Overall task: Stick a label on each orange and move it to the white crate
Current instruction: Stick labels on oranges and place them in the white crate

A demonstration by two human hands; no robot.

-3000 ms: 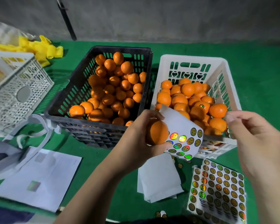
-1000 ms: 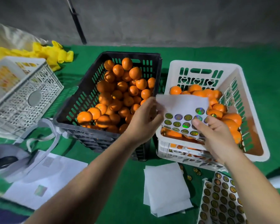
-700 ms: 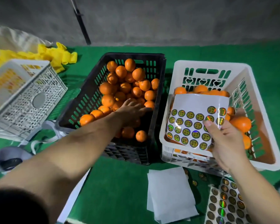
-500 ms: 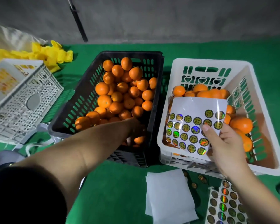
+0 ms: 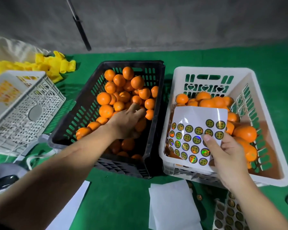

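My left hand (image 5: 125,121) reaches into the black crate (image 5: 83,103) of unlabelled oranges (image 5: 123,90). Its fingers curl over one orange (image 5: 141,125) near the crate's right wall; most of that fruit is hidden under the hand. My right hand (image 5: 226,155) pinches a white label sheet (image 5: 194,130) with round holographic stickers, thumb on its face. The sheet hangs over the front of the white crate (image 5: 263,173). Several oranges (image 5: 244,132) lie in the white crate.
A second white lattice crate (image 5: 23,112) stands at the left beside yellow foam nets (image 5: 53,67). Blank backing sheets (image 5: 171,205) and another sticker sheet (image 5: 228,214) lie on the green cloth in front. A dark pole (image 5: 81,29) leans at the back wall.
My left hand let go of the label sheet and went into the black crate, shifting among the oranges. My right hand took over the sheet and holds it above the white crate.
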